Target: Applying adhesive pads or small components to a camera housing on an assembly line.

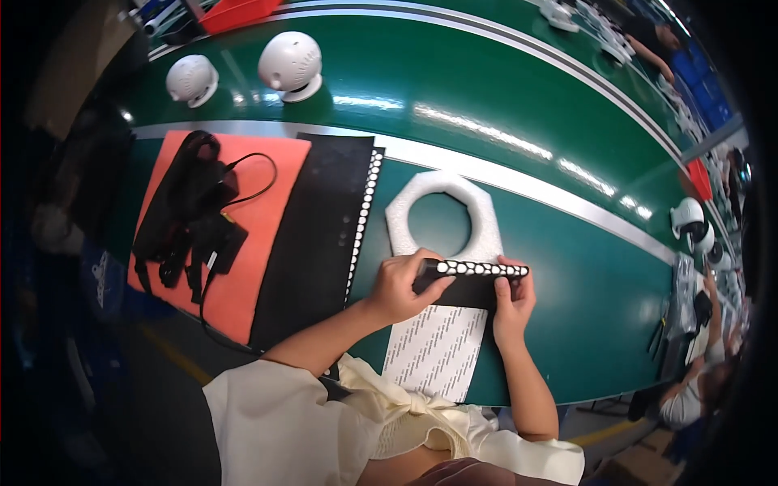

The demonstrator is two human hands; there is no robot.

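Both forearms come up from the lower edge and meet over the green work surface (567, 308), each hand gripping one end of a black strip (474, 279) whose top edge carries a row of white round pads. The left hand (401, 285) has its fingers curled over the strip's left end, the thumb lying along its near side, wrist bent slightly inward. The right hand (512, 298) pinches the right end, fingertips on top and thumb below, with the forearm rising almost straight. The strip sits level just above a white backing sheet (438, 348) printed with fine rows, which lies flat on the surface, and just in front of a white foam ring (482, 219). To the left lie a larger black sheet (312, 243) edged with white dots and an orange mat (259, 227) bearing a black corded tool (190, 211). Two white round devices (243, 71) stand farther back.
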